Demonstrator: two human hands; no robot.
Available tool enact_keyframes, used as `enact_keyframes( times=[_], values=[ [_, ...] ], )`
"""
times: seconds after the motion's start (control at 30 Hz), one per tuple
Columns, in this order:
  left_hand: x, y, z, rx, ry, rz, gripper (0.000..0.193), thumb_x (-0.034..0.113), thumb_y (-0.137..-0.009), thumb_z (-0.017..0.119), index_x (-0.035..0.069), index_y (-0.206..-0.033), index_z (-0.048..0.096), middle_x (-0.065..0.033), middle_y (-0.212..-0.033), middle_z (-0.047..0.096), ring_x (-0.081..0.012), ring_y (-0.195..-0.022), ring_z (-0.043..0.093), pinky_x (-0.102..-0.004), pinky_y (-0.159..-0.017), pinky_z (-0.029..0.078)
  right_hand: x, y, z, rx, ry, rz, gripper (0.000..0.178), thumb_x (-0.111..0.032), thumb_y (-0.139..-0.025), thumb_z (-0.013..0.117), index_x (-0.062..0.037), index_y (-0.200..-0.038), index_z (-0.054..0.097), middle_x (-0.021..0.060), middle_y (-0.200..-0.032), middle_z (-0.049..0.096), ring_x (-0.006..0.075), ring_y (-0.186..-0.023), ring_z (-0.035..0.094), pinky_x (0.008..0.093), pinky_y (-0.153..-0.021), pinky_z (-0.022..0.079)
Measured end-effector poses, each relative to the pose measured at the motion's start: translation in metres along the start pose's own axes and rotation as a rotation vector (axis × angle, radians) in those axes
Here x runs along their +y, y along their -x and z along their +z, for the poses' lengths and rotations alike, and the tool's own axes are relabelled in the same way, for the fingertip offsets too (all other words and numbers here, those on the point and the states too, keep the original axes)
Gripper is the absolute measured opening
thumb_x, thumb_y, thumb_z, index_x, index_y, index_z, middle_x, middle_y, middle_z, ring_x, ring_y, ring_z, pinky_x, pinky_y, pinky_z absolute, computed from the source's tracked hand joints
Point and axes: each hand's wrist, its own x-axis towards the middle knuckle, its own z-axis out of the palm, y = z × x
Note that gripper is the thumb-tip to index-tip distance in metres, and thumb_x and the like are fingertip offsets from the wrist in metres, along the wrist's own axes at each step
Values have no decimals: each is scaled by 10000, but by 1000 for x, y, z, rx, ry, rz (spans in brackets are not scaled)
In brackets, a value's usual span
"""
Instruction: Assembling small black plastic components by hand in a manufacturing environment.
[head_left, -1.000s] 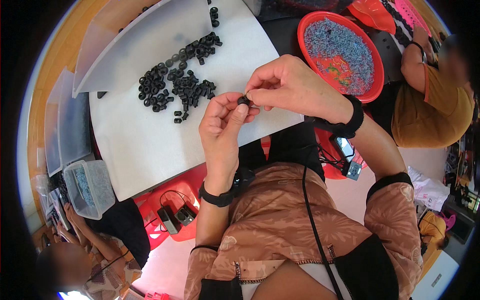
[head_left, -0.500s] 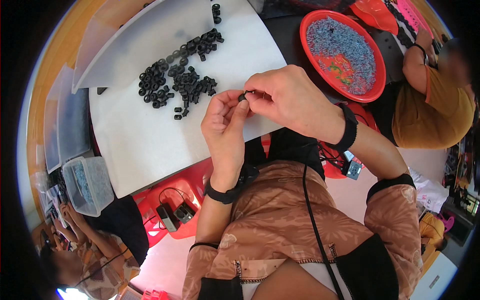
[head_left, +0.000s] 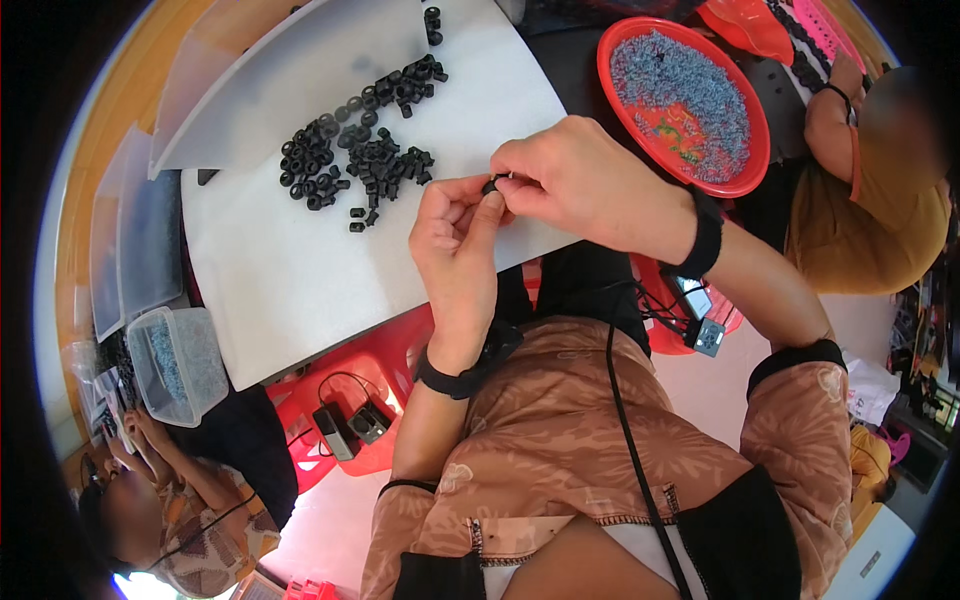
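Gripping a small black part (head_left: 489,187), the fingers of the left hand (head_left: 458,245) hold it above the near right side of the tabletop (head_left: 290,290). The fingers of the right hand (head_left: 580,185) are closed in a pinch against the part's right side; whether they hold something of their own is too small to tell.

Right of the fingers and farther from the body, a round red tray (head_left: 738,189) carries a spread of tiny grey-blue pieces (head_left: 665,75), its patterned bottom showing through on the near side. Well to the left of the fingers and lower, a see-through tub (head_left: 207,365) holds more small bluish bits (head_left: 165,360). Beyond the fingers to the upper left stands a large cloudy bin (head_left: 290,95); its contents are hard to make out.

Just left of the fingers and a little beyond, a loose heap of black parts (head_left: 385,168) lies on the pale tabletop, reaching up to the bin's edge.

Below and left of the fingers, a red stool (head_left: 380,380) bears two small devices (head_left: 336,432). A pinkish floor (head_left: 690,400) shows below right. One co-worker (head_left: 845,235) sits far right of the fingers, another (head_left: 215,530) at lower left.
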Motion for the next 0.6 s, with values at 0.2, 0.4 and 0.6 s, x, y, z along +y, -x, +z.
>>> enact_keyframes(
  times=[0.2,0.4,0.6],
  values=[
    [6,-1,1,56,138,-59,103,-17,-895,575,-23,-998,576,-69,-874,641,-112,-802,610,-247,-750,511,-14,18,16,190,135,-37,189,-140,-794,603,-2,-922,619,135,-715,608,327,-675,619,410,-575,495],
    [12,1,7,50,168,-119,118,56,-913,586,17,-1024,593,-47,-922,656,-106,-808,606,-253,-759,483,-8,21,28,441,347,-138,285,-135,-740,647,-20,-999,618,49,-799,575,211,-737,597,337,-583,480],
    [14,5,9,-1,183,-109,105,17,-895,600,7,-1000,594,-44,-898,654,-84,-809,596,-224,-751,473,-3,27,26,519,444,-211,292,-146,-713,655,-32,-980,626,16,-789,549,176,-726,545,301,-634,408]
  ],
)
